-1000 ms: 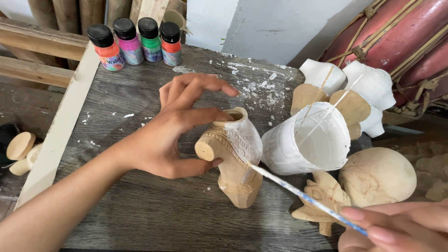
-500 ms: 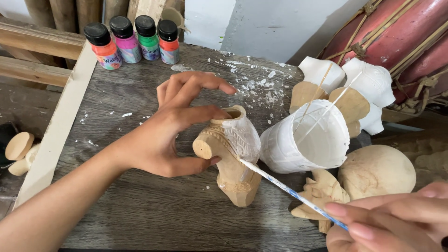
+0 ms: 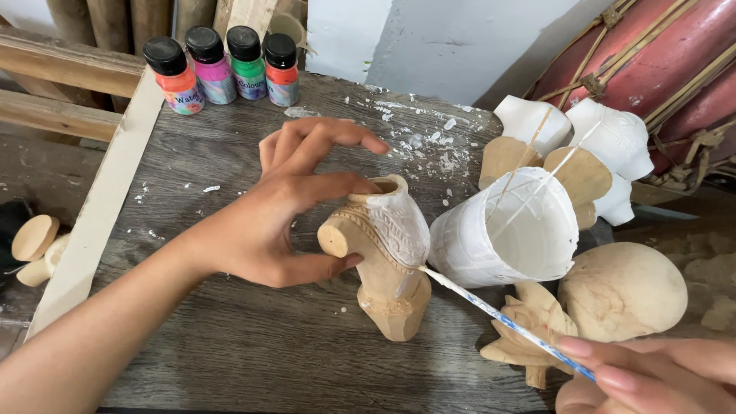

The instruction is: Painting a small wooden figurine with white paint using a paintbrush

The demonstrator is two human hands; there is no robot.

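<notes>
Head view: hands gripping wooden torso [image 3: 387, 268] and paintbrush [image 3: 498, 322], four paint bottles [image 3: 222, 65] behind.

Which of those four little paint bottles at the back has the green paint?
The green bottle is third from the left, between the pink bottle and the red-orange bottle.

Four small paint bottles with black caps stand in a row at the far left of the grey wooden table [image 3: 230, 337]: an orange bottle [image 3: 172, 67], a pink bottle [image 3: 212, 56], a green bottle [image 3: 247, 53] and a red bottle [image 3: 281, 60]. White paint flecks [image 3: 418, 130] dot the far middle of the tabletop. At the far right stand two white-painted carved torsos [image 3: 613, 142], with a red drum [image 3: 652, 54] laced with rope behind them. At the near right lie a rounded bare wooden head [image 3: 621, 291] and a spiky carved wooden piece [image 3: 529, 330]. Round-ended wooden pieces [image 3: 34, 245] lie off the table's left edge.
</notes>
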